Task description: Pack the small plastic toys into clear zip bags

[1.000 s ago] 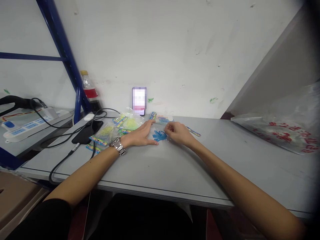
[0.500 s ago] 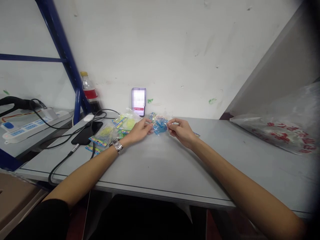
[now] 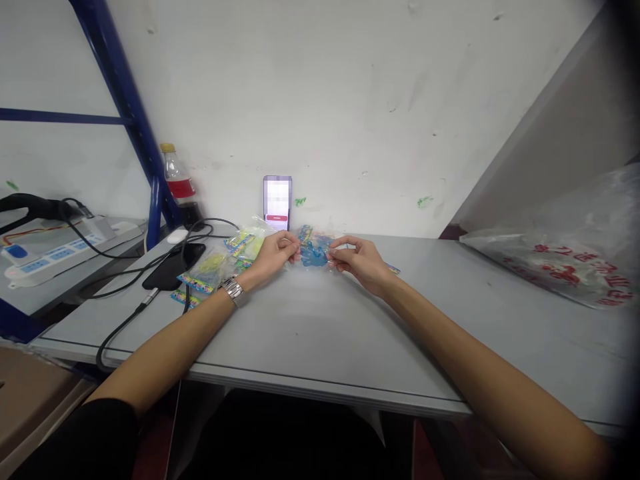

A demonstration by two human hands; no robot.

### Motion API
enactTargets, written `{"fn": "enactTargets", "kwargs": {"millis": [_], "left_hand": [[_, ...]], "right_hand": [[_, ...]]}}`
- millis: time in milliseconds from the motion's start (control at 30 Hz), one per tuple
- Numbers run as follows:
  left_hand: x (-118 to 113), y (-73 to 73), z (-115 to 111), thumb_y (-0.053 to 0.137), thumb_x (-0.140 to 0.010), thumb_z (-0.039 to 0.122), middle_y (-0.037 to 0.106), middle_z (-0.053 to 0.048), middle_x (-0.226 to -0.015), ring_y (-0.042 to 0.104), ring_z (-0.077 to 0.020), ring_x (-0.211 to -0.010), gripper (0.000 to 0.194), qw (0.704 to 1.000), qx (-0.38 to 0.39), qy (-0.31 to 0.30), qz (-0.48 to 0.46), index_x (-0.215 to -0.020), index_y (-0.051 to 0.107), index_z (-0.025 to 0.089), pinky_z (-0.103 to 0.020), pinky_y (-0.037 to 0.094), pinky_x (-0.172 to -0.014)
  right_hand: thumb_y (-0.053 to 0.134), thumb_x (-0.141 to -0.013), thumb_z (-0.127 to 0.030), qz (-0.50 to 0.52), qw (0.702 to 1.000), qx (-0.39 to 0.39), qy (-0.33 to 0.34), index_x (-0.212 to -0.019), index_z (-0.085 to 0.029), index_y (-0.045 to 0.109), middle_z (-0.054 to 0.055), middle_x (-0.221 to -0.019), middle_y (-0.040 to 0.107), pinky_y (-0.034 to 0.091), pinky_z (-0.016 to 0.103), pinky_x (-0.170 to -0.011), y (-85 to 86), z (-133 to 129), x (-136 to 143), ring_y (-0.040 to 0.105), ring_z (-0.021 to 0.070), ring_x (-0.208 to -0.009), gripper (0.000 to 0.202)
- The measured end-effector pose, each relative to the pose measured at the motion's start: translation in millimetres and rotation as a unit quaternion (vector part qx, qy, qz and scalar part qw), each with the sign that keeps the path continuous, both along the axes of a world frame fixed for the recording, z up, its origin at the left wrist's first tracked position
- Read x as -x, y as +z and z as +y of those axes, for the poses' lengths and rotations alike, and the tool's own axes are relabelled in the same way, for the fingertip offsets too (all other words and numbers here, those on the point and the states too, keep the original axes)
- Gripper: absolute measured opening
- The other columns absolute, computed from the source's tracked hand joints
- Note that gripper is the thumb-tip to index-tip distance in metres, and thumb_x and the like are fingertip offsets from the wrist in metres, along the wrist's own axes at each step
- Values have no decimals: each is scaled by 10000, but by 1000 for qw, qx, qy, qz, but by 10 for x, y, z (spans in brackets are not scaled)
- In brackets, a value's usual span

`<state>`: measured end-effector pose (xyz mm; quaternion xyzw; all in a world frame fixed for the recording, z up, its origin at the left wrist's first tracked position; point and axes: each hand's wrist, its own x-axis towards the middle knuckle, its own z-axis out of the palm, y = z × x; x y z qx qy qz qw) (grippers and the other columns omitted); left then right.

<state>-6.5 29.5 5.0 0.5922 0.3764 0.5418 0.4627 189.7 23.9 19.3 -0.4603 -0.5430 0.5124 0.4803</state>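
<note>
Between my hands is a small clear plastic bag (image 3: pixel 323 241) with a blue, many-pronged piece (image 3: pixel 313 255) at its front; whether the piece lies inside the bag I cannot tell. My left hand (image 3: pixel 276 257) is closed, thumb and forefinger pinching the bag's left side. On the opposite side my right hand (image 3: pixel 361 260) pinches the right edge with its fingertips. A silver watch (image 3: pixel 232 291) sits on my left wrist. Just left of that hand lie several clear packets (image 3: pixel 213 265) with colourful header strips and yellow-green contents.
A lit phone (image 3: pixel 278 200) leans on the wall behind the bag. To the left are a dark phone (image 3: pixel 173 267), cables, a cola bottle (image 3: pixel 180 187), a power strip (image 3: pixel 75 253) and a blue metal post (image 3: pixel 127 100). A large plastic bag (image 3: pixel 560 267) with red print stands at right.
The blue piece and bag have shifted slightly left and turned between my fingers. My left hand has moved a little left and up; my right hand has moved slightly left.
</note>
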Motion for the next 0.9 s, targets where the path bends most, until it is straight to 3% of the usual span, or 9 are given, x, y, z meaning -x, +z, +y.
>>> {"fn": "enactTargets", "kwargs": {"millis": [100, 333, 900], "left_hand": [[3, 4, 1, 600, -718, 79, 590, 19, -562, 545, -81, -513, 77, 1000, 9, -11, -26, -771, 584, 131, -200, 414, -525], [-6, 10, 12, 637, -666, 100, 581, 21, -559, 543, -82, -531, 113, 996, 6, -24, -88, -774, 621, 128, -213, 426, -567], [-2, 57, -29, 637, -623, 80, 605, 5, -650, 555, -86, -596, 88, 992, 18, -42, -118, -688, 614, 135, -230, 430, -612]], "right_hand": [[733, -605, -153, 17, 1000, -11, 10, -814, -158, 640, 37, -644, 668, 404, 234, -488, 6, -10, -3, 604, 126, -527, 229], [718, -567, -161, 54, 998, -22, 9, -664, -163, 655, 25, -626, 637, 393, 242, -482, 25, -24, 16, 593, 123, -538, 116], [693, -568, -159, 81, 993, -77, 22, -597, -177, 690, 32, -667, 646, 490, 311, -681, 8, -13, -8, 591, 143, -659, 35]]}}
